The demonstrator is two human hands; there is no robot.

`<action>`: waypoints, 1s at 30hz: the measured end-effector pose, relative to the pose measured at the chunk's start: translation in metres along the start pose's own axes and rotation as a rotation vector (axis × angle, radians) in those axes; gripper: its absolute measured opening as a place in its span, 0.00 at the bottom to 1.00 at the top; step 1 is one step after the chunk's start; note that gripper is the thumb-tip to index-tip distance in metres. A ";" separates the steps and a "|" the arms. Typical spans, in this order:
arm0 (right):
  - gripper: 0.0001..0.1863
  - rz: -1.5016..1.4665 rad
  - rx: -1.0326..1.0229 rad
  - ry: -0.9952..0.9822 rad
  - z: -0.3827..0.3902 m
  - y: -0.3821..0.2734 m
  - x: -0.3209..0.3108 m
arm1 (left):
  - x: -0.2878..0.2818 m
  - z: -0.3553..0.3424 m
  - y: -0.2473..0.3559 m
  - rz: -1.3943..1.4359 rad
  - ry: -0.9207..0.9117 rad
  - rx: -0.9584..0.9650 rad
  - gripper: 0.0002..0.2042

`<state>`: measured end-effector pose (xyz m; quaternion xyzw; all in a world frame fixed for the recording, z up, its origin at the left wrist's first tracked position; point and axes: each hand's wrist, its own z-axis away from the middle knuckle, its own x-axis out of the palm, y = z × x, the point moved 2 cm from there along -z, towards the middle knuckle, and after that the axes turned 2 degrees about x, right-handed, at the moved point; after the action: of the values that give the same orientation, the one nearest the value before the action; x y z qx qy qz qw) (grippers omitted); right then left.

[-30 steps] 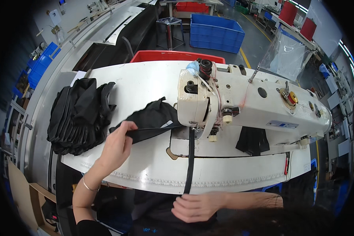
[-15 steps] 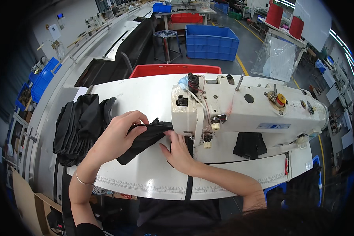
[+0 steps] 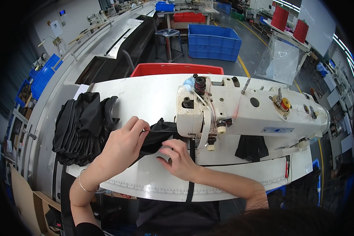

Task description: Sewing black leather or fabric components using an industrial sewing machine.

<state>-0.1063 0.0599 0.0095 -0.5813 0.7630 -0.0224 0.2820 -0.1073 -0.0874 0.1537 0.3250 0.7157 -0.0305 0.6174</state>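
A piece of black fabric (image 3: 161, 135) stretches from my left hand toward the needle end of a white sewing machine (image 3: 236, 104). My left hand (image 3: 124, 147) pinches its edge between thumb and fingers, left of the machine head. Just in front of that head, my right hand (image 3: 179, 159) has its fingers curved and apart by the fabric's near edge, with nothing between them. Whether its fingertips touch the cloth is hard to see. To the left of my left hand lies a thick stack of folded black fabric pieces (image 3: 78, 133). The needle area is hidden behind the machine head.
A narrow black strip (image 3: 190, 187) runs down the white table (image 3: 145, 185), crossing a printed ruler. Under the machine arm lies another black piece (image 3: 251, 147); a red-handled tool (image 3: 287, 167) rests near the right edge. Beyond stand a red bin (image 3: 177, 69) and a blue crate (image 3: 214, 42).
My right hand has drawn back toward me from the fabric, its fingers spreading. My left hand still holds the fabric and has shifted slightly; the view has moved a little.
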 end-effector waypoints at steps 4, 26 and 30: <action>0.20 0.055 0.161 -0.099 -0.011 -0.007 -0.006 | -0.002 0.002 0.002 -0.017 -0.001 0.005 0.03; 0.16 0.109 0.303 -0.478 0.025 -0.028 -0.044 | 0.092 0.027 0.005 -0.228 0.153 0.291 0.16; 0.26 0.104 0.402 -1.159 0.022 0.004 0.005 | 0.128 0.009 0.013 -0.416 0.125 0.492 0.15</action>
<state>-0.1004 0.0631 -0.0122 -0.3962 0.4940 0.1674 0.7556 -0.0962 -0.0268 0.0403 0.3127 0.7742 -0.3081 0.4559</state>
